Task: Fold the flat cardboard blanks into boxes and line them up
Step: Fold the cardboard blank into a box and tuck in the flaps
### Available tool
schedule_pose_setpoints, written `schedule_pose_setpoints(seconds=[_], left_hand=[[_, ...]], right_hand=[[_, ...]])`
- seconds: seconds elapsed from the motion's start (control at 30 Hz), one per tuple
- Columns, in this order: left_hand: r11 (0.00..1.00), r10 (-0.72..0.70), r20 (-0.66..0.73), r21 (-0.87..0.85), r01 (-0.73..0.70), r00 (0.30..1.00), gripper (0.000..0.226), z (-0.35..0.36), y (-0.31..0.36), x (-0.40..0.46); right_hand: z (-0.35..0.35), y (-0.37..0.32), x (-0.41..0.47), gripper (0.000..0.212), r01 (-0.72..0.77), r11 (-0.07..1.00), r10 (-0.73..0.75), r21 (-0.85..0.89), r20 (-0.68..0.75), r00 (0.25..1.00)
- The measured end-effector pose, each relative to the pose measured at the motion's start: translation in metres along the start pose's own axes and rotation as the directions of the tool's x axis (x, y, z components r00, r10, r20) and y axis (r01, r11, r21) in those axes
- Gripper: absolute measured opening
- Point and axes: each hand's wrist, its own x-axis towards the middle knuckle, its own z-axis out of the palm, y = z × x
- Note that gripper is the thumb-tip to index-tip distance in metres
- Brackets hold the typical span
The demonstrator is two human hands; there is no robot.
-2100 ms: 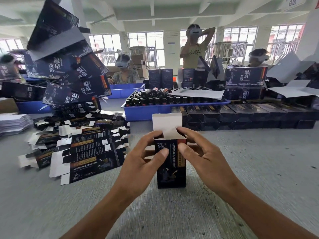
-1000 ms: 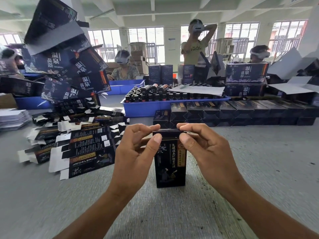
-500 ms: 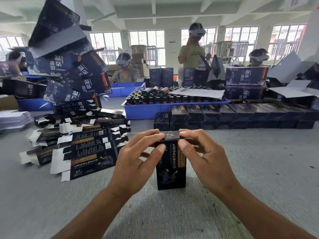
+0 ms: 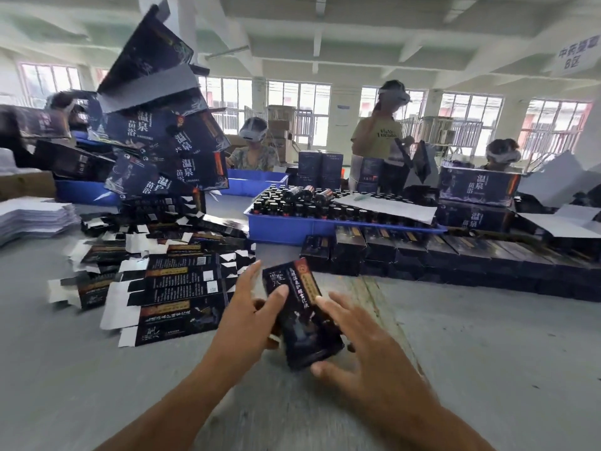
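A closed dark box with gold lettering is tilted, top leaning away to the left, just above the grey table. My left hand holds it, thumb on the front face and fingers behind. My right hand has spread, fairly straight fingers; its index tip touches the box's right edge and its thumb is at the lower corner. A heap of flat blanks lies to the left. A row of finished boxes runs along the back right.
A blue tray of dark bottles stands behind the row. Large dark cartons pile up high at the left, with a white paper stack beside them. Three people sit or stand across the table.
The white top flap was folded down and tucked shut. The box, upright on the table before, is now lifted and tilted to the left, and my right hand's fingers have spread.
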Motion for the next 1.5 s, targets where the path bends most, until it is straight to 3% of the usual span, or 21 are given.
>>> schedule_pose_setpoints(seconds=[0.13,0.3,0.43,0.53,0.6,0.67,0.97,1.1,1.23,1.4,1.5], left_hand=[[0.980,-0.171,-0.074,-0.114,0.162,0.982,0.043,-0.001,-0.006,0.009],[0.990,-0.140,-0.046,-0.002,0.140,0.989,0.038,-0.006,-0.016,0.012],[0.990,-0.138,-0.068,-0.009,0.138,0.988,0.038,-0.009,-0.021,0.015],[0.941,-0.027,-0.013,0.337,0.030,1.000,0.039,-0.002,-0.032,0.015],[0.806,0.059,0.075,0.585,-0.092,0.995,0.037,0.006,-0.038,0.013],[0.721,0.094,0.141,0.673,-0.165,0.986,0.036,0.010,-0.041,0.014],[0.698,0.028,0.177,0.701,-0.146,0.984,0.038,0.013,-0.040,0.022],[0.701,0.014,0.191,0.698,-0.146,0.981,0.038,0.011,-0.038,0.020],[0.688,0.042,0.201,0.705,-0.175,0.979,0.038,0.011,-0.039,0.018],[0.702,0.098,0.160,0.689,-0.182,0.982,0.037,0.008,-0.041,0.017],[0.633,0.203,0.077,0.750,-0.191,0.976,0.034,-0.005,-0.040,0.027]], right_hand=[[0.008,-0.006,0.001,0.083,0.125,0.968,-0.116,-0.216,0.054,0.992],[0.010,-0.005,0.007,0.077,0.157,0.938,-0.167,-0.310,-0.006,0.986],[0.018,-0.003,0.023,0.079,0.104,0.921,-0.147,-0.376,-0.087,0.985],[0.015,0.008,0.064,0.069,0.056,0.896,-0.134,-0.440,-0.149,0.980],[0.012,0.025,0.101,0.064,-0.024,0.876,-0.042,-0.481,-0.127,0.991],[0.014,0.041,0.137,0.062,-0.087,0.847,0.036,-0.525,-0.106,0.994],[0.040,0.092,0.232,0.064,-0.241,0.739,0.315,-0.630,0.007,0.949],[0.042,0.092,0.231,0.078,-0.294,0.762,0.357,-0.577,-0.005,0.934],[0.045,0.073,0.199,0.070,-0.204,0.876,0.191,-0.436,-0.075,0.979],[0.044,0.043,0.130,0.058,-0.171,0.953,0.208,-0.250,0.126,0.970],[0.029,0.033,0.096,0.049,-0.192,0.975,0.210,-0.110,0.185,0.960]])
